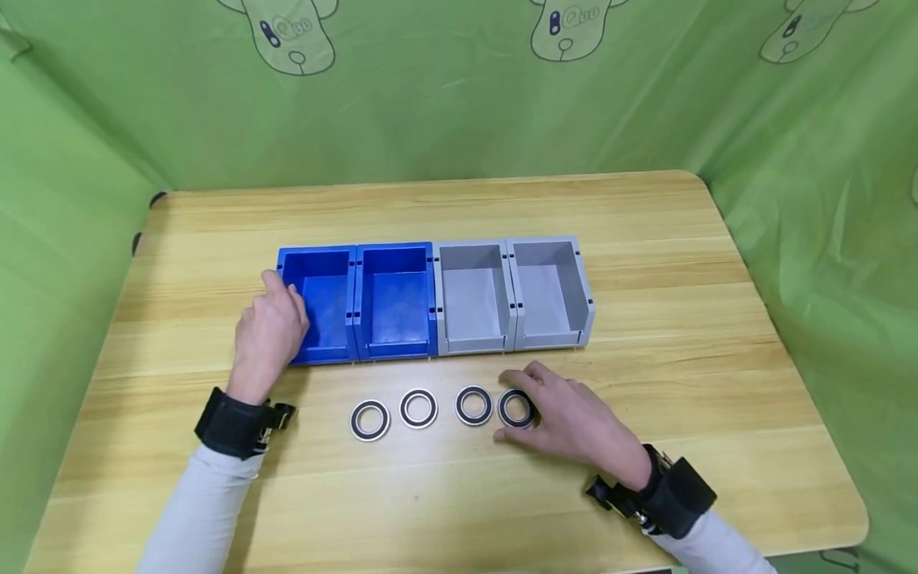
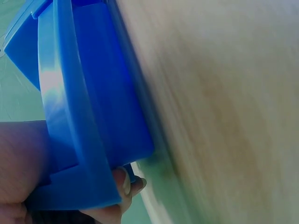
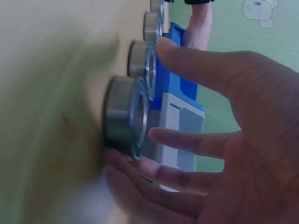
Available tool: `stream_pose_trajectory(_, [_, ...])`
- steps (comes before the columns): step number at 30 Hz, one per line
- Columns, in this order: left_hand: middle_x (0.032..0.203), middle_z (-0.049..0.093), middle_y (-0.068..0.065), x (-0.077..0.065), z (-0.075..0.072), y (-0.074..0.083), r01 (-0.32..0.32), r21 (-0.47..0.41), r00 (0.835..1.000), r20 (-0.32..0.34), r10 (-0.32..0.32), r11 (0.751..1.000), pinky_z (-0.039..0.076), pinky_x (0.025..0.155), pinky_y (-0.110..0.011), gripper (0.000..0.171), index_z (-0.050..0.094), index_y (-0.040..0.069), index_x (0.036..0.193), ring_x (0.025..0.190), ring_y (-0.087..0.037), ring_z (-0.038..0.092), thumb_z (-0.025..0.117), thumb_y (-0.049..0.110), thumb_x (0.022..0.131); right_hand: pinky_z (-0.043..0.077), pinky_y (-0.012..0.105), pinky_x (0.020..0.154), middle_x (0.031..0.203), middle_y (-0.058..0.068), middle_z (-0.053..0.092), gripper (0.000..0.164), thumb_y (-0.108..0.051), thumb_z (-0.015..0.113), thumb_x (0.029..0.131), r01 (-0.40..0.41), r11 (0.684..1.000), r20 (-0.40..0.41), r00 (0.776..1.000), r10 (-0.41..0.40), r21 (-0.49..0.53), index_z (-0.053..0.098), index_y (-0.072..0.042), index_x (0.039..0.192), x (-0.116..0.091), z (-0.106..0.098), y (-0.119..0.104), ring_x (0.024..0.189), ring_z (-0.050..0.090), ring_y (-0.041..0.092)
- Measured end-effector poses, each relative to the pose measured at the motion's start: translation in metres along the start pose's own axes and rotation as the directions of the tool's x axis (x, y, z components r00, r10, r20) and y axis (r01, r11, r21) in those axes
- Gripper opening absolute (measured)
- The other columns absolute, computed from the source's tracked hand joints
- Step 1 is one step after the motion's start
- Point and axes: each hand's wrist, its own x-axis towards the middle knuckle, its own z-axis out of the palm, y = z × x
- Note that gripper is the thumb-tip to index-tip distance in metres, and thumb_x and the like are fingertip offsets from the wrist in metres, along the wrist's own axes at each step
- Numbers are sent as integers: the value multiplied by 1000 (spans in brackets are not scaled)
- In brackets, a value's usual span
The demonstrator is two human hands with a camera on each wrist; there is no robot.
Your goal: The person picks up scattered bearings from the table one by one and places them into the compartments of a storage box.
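Four bins stand joined in a row; the leftmost blue bin [image 1: 326,315] has my left hand [image 1: 271,331] on its outer left side. In the left wrist view, fingers [image 2: 122,184] curl round the edge of that bin [image 2: 84,112]. Below the row lie several ball bearings with black seals and steel rims. My right hand [image 1: 574,418] surrounds the rightmost bearing [image 1: 505,413], thumb and fingers spread apart. The right wrist view shows the fingertips right at the lower side of this bearing [image 3: 122,116], the thumb well away from it.
Beside the leftmost bin are a second blue bin [image 1: 397,307] and two grey bins, one in the middle [image 1: 473,303] and one at the right end [image 1: 547,291]. Three more bearings, the nearest [image 1: 460,406] among them, line up left of my right hand. Green cloth [image 1: 445,119] hangs around the wooden table [image 1: 681,319].
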Motion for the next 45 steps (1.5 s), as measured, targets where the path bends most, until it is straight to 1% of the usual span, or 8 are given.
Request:
stream_pose_trajectory(7, [54, 44, -12, -1, -2, 2, 40, 10, 998, 49, -41, 999, 36, 30, -33, 27, 41, -10, 106, 38, -34, 54, 36, 17, 108, 47, 22, 61, 107, 2, 60, 56, -39, 84, 82, 13, 1000, 8, 1000, -13, -4, 66, -9, 125, 0, 8, -1, 68, 52, 6])
stream_pose_trajectory(10, [53, 45, -13, -4, -2, 0, 44, 17, 998, 39, -45, 999, 37, 30, -35, 27, 42, -10, 106, 38, -35, 53, 37, 17, 108, 44, 20, 58, 104, 2, 58, 52, -36, 83, 83, 33, 999, 10, 999, -33, -4, 66, -7, 123, 1, 10, -2, 65, 49, 5])
stream_pose_trajectory(16, [56, 52, -23, -7, -4, -1, 63, 16, 998, 11, -63, 998, 42, 33, -46, 28, 41, -9, 106, 45, -46, 59, 35, 18, 108, 43, 19, 56, 103, 4, 57, 51, -34, 81, 84, 63, 998, -1, 998, -63, -26, 66, -3, 121, 5, 12, -5, 64, 48, 6])
stream_pose_trajectory(18, [55, 51, -22, -7, -4, -1, 67, 22, 998, 14, -68, 997, 41, 33, -45, 28, 41, -8, 106, 45, -45, 58, 35, 18, 108, 43, 19, 55, 103, 5, 58, 51, -34, 81, 84, 68, 997, -7, 998, -68, -32, 66, -2, 122, 5, 13, -5, 65, 49, 6])
stream_pose_trajectory(24, [53, 44, -13, -4, -2, 0, 29, 24, 1000, -7, -29, 999, 41, 32, -42, 25, 42, -8, 104, 41, -42, 57, 37, 17, 108, 44, 17, 54, 102, 5, 58, 49, -31, 80, 84, 82, 996, -36, 996, -84, -39, 67, -1, 120, 2, 11, -4, 64, 50, 5])
stream_pose_trajectory(34, [52, 43, -11, 0, -2, 2, 28, 20, 999, 35, -29, 999, 38, 30, -37, 25, 40, -9, 105, 39, -38, 55, 37, 15, 108, 48, 17, 60, 106, 6, 61, 46, -30, 80, 82, 36, 999, -100, 994, -38, -15, 68, -6, 120, 2, -11, -1, 70, 56, 4])
stream_pose_trajectory(40, [52, 45, -14, -1, -4, 2, 25, 26, 999, 28, -26, 999, 41, 32, -41, 26, 41, -10, 107, 41, -40, 57, 37, 15, 108, 49, 15, 57, 105, 9, 62, 48, -30, 80, 80, 75, 995, -184, 979, -86, -62, 68, -4, 119, 7, -31, 2, 67, 58, 5])
stream_pose_trajectory(45, [53, 51, -21, -3, -4, 3, 16, 24, 1000, 7, -16, 1000, 45, 34, -46, 25, 41, -10, 106, 44, -44, 59, 37, 15, 108, 46, 13, 52, 104, 12, 62, 48, -29, 80, 79, 117, 988, -221, 966, -137, -101, 70, -4, 120, 11, -46, 6, 62, 53, 5])
